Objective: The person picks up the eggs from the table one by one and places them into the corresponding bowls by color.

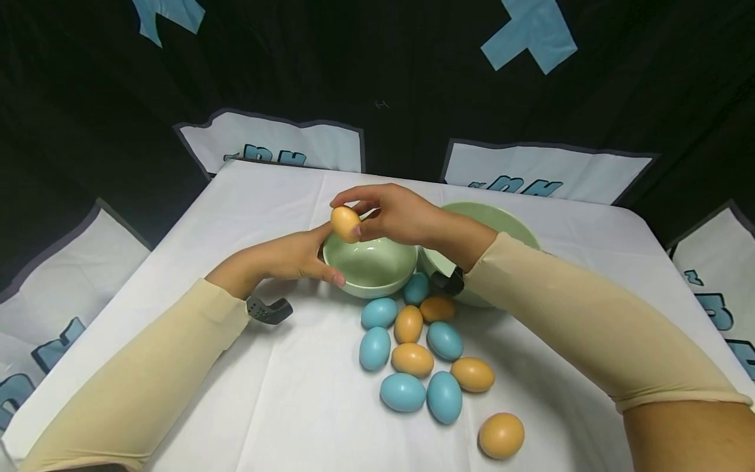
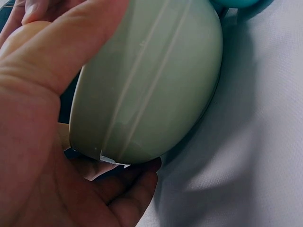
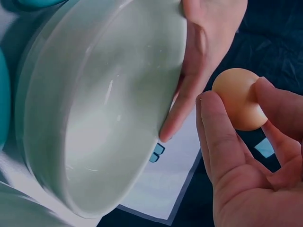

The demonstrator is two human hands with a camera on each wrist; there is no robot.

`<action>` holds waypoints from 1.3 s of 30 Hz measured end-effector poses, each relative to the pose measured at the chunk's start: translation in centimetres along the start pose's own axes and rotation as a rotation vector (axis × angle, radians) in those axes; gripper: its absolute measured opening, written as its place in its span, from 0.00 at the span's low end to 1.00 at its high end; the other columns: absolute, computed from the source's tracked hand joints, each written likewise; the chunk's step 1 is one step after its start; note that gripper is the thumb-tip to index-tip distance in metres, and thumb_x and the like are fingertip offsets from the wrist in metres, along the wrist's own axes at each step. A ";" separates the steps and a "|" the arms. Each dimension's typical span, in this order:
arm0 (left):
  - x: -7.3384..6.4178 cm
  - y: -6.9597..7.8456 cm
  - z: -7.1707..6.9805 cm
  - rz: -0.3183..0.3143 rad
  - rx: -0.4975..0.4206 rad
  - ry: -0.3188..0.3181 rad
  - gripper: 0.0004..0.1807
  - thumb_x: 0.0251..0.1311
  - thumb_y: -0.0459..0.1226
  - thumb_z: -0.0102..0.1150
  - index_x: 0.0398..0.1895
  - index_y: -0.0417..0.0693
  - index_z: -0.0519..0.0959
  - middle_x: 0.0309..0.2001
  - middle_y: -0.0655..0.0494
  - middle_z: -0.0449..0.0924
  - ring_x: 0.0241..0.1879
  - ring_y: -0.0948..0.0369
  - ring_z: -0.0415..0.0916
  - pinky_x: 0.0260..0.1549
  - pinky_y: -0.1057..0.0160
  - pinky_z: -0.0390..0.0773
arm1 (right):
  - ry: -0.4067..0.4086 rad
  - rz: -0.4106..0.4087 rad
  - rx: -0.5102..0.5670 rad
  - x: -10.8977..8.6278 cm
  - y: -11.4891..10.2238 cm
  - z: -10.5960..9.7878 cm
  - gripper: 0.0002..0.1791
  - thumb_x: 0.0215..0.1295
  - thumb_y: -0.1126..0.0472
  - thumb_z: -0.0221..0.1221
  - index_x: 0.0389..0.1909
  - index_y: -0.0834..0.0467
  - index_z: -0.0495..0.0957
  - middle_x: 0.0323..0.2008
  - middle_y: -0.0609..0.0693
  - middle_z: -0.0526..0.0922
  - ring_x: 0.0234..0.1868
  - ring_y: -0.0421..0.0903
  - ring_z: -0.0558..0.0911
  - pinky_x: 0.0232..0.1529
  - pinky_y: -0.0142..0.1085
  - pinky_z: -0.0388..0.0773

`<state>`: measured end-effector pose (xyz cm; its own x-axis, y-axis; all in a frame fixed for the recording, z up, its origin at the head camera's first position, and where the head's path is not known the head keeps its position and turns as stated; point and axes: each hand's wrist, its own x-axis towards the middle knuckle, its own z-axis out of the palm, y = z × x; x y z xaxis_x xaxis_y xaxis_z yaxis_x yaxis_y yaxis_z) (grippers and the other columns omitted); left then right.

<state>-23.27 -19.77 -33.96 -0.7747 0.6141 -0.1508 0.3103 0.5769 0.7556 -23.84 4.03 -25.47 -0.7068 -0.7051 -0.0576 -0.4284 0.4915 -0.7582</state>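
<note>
My left hand (image 1: 289, 255) grips the left side of a small light-green bowl (image 1: 377, 265), thumb near the front of the rim. The left wrist view shows its fingers curled under the lower wall of the bowl (image 2: 156, 90). Above the bowl's left rim, my right hand (image 1: 401, 213) pinches a yellow-orange egg (image 1: 345, 223) between thumb and fingertips. Seen from the right wrist, this egg (image 3: 236, 101) is held beside the bowl, whose visible inside (image 3: 113, 113) is bare.
A larger green bowl (image 1: 492, 216) stands to the right, partly behind my right forearm. In front of the bowls lie several blue eggs (image 1: 403, 392) and orange eggs (image 1: 413, 360) on the white tablecloth (image 1: 307, 393). One orange egg (image 1: 501, 435) lies apart, nearer me.
</note>
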 end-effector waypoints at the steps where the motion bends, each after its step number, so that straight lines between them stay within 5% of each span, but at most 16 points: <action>1: 0.0 0.0 0.0 0.002 -0.003 -0.003 0.61 0.42 0.59 0.74 0.74 0.76 0.41 0.69 0.68 0.55 0.66 0.60 0.59 0.66 0.49 0.59 | -0.004 0.005 -0.006 0.1 0.1 0.0 0.25 0.63 0.61 0.63 0.59 0.38 0.75 0.52 0.34 0.79 0.58 0.41 0.75 0.54 0.38 0.75; 10: -0.2 0.1 0.0 -0.036 0.052 0.013 0.62 0.40 0.63 0.73 0.75 0.72 0.43 0.69 0.67 0.57 0.65 0.60 0.61 0.65 0.48 0.61 | -0.067 0.004 -0.046 0.4 1.3 0.7 0.24 0.64 0.60 0.62 0.59 0.36 0.75 0.54 0.34 0.77 0.59 0.40 0.73 0.56 0.41 0.74; 22: -0.2 0.1 0.1 0.003 -0.009 -0.014 0.58 0.42 0.59 0.74 0.71 0.88 0.43 0.66 0.67 0.60 0.63 0.59 0.62 0.63 0.46 0.63 | -0.130 0.044 -0.074 0.6 2.1 1.9 0.26 0.64 0.56 0.63 0.62 0.33 0.73 0.56 0.35 0.77 0.55 0.41 0.75 0.58 0.44 0.71; 28: -0.3 0.4 0.1 -0.093 0.075 0.016 0.62 0.37 0.66 0.71 0.72 0.88 0.38 0.74 0.70 0.50 0.70 0.59 0.55 0.67 0.40 0.56 | -0.142 0.113 -0.095 0.8 2.6 2.3 0.26 0.64 0.54 0.63 0.62 0.35 0.73 0.59 0.37 0.74 0.61 0.42 0.69 0.62 0.46 0.67; 39: -0.3 0.3 0.0 -0.124 0.080 0.011 0.65 0.38 0.66 0.71 0.75 0.81 0.36 0.74 0.64 0.53 0.71 0.57 0.54 0.66 0.38 0.55 | -0.154 0.015 -0.130 1.0 2.8 3.1 0.25 0.63 0.61 0.62 0.60 0.39 0.76 0.59 0.37 0.74 0.60 0.41 0.70 0.60 0.42 0.70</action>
<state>-22.94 -19.71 -33.70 -0.8155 0.5301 -0.2324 0.2548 0.6893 0.6782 -24.02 3.15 -29.66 -0.6234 -0.7623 -0.1741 -0.4947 0.5569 -0.6672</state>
